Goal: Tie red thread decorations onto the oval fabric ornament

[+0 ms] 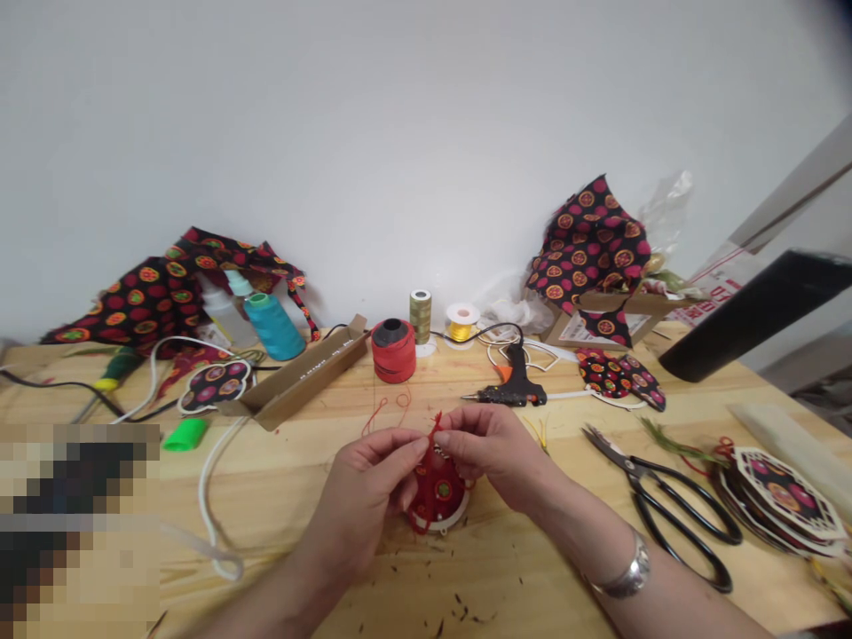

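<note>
A plain white wall (399,133) fills the upper half of the view, bare and evenly lit by soft light that casts no hard shadows. A pale wooden table (299,497) with visible grain stands pushed up against it. At the far right, a pale board (799,191) slants upward beside a grey corner.
</note>
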A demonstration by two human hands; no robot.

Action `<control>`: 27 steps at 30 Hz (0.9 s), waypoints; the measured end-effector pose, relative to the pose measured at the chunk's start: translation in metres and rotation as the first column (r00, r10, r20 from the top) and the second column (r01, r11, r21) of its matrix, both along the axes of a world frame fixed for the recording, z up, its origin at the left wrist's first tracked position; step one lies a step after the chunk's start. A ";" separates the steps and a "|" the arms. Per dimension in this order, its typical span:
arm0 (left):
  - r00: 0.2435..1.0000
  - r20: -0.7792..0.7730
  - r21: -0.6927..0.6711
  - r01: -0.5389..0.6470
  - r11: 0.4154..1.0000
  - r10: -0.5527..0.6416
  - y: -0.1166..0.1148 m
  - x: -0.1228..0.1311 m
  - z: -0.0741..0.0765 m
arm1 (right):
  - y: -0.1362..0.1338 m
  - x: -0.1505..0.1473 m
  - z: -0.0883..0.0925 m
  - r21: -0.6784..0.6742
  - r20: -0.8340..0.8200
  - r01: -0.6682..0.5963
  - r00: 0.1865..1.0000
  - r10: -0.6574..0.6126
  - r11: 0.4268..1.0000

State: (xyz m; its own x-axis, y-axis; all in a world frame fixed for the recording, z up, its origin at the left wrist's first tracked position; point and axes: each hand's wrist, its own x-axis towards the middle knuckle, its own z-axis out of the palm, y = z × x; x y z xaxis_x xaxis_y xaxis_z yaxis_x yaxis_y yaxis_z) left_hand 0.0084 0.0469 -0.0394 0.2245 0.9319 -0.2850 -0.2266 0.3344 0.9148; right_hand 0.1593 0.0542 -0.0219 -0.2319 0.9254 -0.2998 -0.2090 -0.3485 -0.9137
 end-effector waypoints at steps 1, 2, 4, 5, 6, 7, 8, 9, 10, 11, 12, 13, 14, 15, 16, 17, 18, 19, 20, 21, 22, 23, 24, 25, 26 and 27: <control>1.000 -0.001 0.000 -0.005 1.000 0.005 0.000 0.000 0.000 | 0.000 0.000 0.000 -0.002 0.002 0.002 1.000 -0.002 1.000; 1.000 -0.002 -0.001 -0.010 1.000 0.010 0.000 0.000 0.000 | 0.000 0.000 0.000 -0.003 0.002 0.001 1.000 -0.001 1.000; 1.000 -0.001 -0.005 -0.016 1.000 0.016 0.000 0.000 0.001 | 0.000 0.000 -0.001 0.001 0.003 -0.003 1.000 0.003 1.000; 1.000 0.002 -0.008 -0.015 1.000 0.015 0.000 0.000 0.001 | 0.000 0.000 -0.001 0.004 0.005 -0.004 1.000 0.004 1.000; 1.000 0.006 -0.010 -0.014 1.000 0.014 0.000 0.000 0.001 | 0.000 0.000 -0.002 0.005 0.008 -0.006 1.000 0.006 1.000; 1.000 0.012 -0.010 -0.014 1.000 0.014 0.000 0.000 0.001 | 0.001 0.000 -0.002 0.007 0.009 -0.007 1.000 0.007 1.000; 1.000 0.014 -0.010 -0.015 1.000 0.016 0.000 0.000 0.002 | 0.001 0.000 -0.003 0.008 0.011 -0.006 1.000 0.006 1.000; 1.000 0.013 -0.009 -0.020 1.000 0.020 0.000 0.000 0.002 | 0.001 0.000 -0.003 0.008 0.012 -0.007 1.000 0.007 1.000; 1.000 0.012 -0.008 -0.025 1.000 0.025 0.000 0.000 0.002 | 0.001 0.001 -0.003 0.007 0.010 -0.009 1.000 0.009 1.000; 1.000 0.009 -0.004 -0.029 1.000 0.029 0.000 0.000 0.002 | 0.001 0.001 -0.003 0.008 0.007 -0.009 1.000 0.009 1.000; 1.000 0.005 0.000 -0.030 1.000 0.030 0.000 0.000 0.003 | 0.001 0.001 -0.003 0.009 0.002 -0.010 1.000 0.010 1.000; 1.000 0.003 0.002 -0.030 1.000 0.030 0.000 0.000 0.003 | 0.001 0.001 -0.003 0.009 -0.001 -0.009 1.000 0.010 1.000; 1.000 0.003 0.005 -0.027 1.000 0.027 0.000 0.000 0.003 | 0.001 0.001 -0.002 0.008 -0.002 -0.010 1.000 0.010 1.000; 1.000 0.004 0.007 -0.027 1.000 0.027 -0.001 0.000 0.002 | 0.001 0.001 -0.002 0.005 -0.002 -0.010 1.000 0.010 1.000; 1.000 0.006 0.009 -0.028 1.000 0.028 -0.001 0.000 0.002 | 0.001 0.001 -0.002 0.001 0.002 -0.008 1.000 0.008 1.000; 1.000 0.007 0.010 -0.030 0.999 0.030 -0.001 0.000 0.002 | 0.000 0.001 -0.001 -0.002 0.007 -0.009 1.000 0.009 1.000; 0.999 0.010 0.009 -0.031 0.999 0.031 -0.001 -0.001 0.001 | 0.000 0.001 -0.001 -0.002 0.011 -0.010 1.000 0.010 1.000; 0.999 0.011 0.007 -0.031 0.999 0.031 -0.001 -0.001 0.001 | 0.000 0.001 -0.001 0.001 0.014 -0.011 1.000 0.011 1.000; 1.000 0.011 0.005 -0.028 1.000 0.028 -0.001 -0.001 0.001 | 0.000 0.001 -0.001 0.005 0.015 -0.013 1.000 0.013 1.000; 1.000 0.010 0.001 -0.025 1.000 0.024 -0.001 -0.001 0.000 | 0.000 0.001 -0.001 0.009 0.014 -0.016 1.000 0.016 1.000; 1.000 0.010 -0.001 -0.018 1.000 0.018 -0.001 -0.001 0.000 | 0.000 0.001 -0.001 0.012 0.011 -0.019 1.000 0.019 1.000; 1.000 0.009 -0.001 -0.014 1.000 0.014 0.000 -0.001 0.000 | 0.000 0.002 -0.002 0.015 0.008 -0.021 1.000 0.020 1.000; 1.000 0.006 0.001 -0.011 1.000 0.011 0.000 -0.001 0.000 | 0.000 0.002 -0.002 0.019 0.003 -0.022 1.000 0.022 1.000; 1.000 0.002 0.003 -0.007 1.000 0.007 0.000 -0.001 0.000 | 0.000 0.002 -0.002 0.022 -0.001 -0.024 1.000 0.024 0.999; 1.000 -0.002 0.003 -0.002 1.000 0.002 0.000 -0.001 0.000 | 0.001 0.002 -0.003 0.025 -0.003 -0.024 1.000 0.024 0.999; 1.000 -0.007 0.003 0.001 1.000 -0.001 0.000 -0.001 0.000 | 0.001 0.002 -0.004 0.027 -0.003 -0.024 1.000 0.024 0.999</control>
State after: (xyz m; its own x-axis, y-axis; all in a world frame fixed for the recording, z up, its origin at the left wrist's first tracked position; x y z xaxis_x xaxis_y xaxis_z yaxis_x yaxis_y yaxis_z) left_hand 0.0077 0.0473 -0.0398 0.2234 0.9326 -0.2834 -0.2195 0.3314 0.9176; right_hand 0.1618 0.0548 -0.0254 -0.2550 0.9272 -0.2742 -0.2039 -0.3288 -0.9221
